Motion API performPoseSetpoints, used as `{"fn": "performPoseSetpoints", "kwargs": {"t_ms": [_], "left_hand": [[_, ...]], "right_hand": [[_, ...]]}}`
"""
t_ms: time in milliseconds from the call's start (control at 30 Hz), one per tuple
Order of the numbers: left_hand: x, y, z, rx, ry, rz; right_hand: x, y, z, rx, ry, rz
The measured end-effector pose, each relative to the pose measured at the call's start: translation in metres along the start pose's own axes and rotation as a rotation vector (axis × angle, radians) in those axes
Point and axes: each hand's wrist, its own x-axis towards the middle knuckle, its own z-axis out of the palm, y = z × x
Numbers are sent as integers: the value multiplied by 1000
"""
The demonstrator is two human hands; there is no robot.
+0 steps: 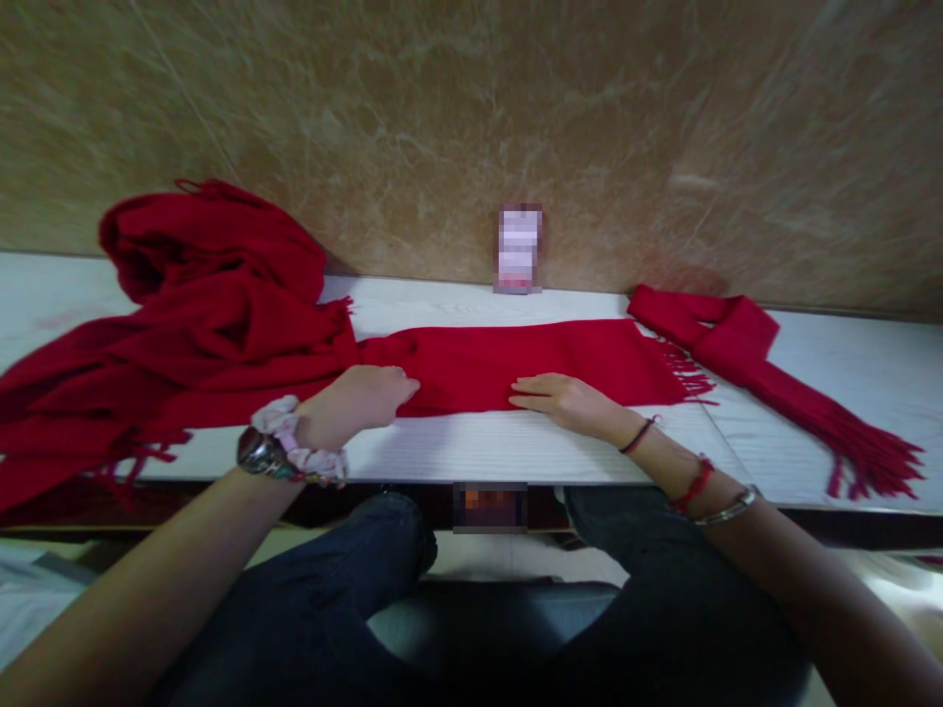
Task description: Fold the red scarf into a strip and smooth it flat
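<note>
A red scarf lies stretched in a flat band across the white table, its fringe spread at the right end. My left hand, fingers curled together, grips the band near where it meets a rumpled heap of red cloth. Farther right, my right hand rests on the front edge of the band with fingers stretched out and slightly apart. The underside of the left hand's grip is hidden. Another red scarf, folded narrow and bent, lies at the right with its fringe toward me.
Behind the narrow white table rises a brown marbled wall. A small blurred-out pale item leans on the wall at the table's back edge. The heap at left hangs over the front edge. My legs are below the table.
</note>
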Motion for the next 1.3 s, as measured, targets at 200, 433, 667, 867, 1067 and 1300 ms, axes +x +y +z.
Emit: {"fn": "performPoseSetpoints", "kwargs": {"t_ms": [200, 433, 667, 867, 1067, 1300], "left_hand": [[4, 14, -8, 165, -23, -14], [21, 29, 11, -129, -65, 85], [19, 20, 11, -190, -117, 8], [37, 46, 7, -78, 256, 120], [63, 61, 14, -155, 266, 73], [77, 49, 26, -254, 21, -6]], "right_hand": [[1, 0, 4, 17, 30, 15], [-1, 1, 7, 129, 69, 24], [-4, -1, 6, 214, 38, 49], [1, 6, -3, 148, 148, 245], [-2, 15, 6, -64, 19, 376], [-3, 13, 8, -145, -93, 340]]}}
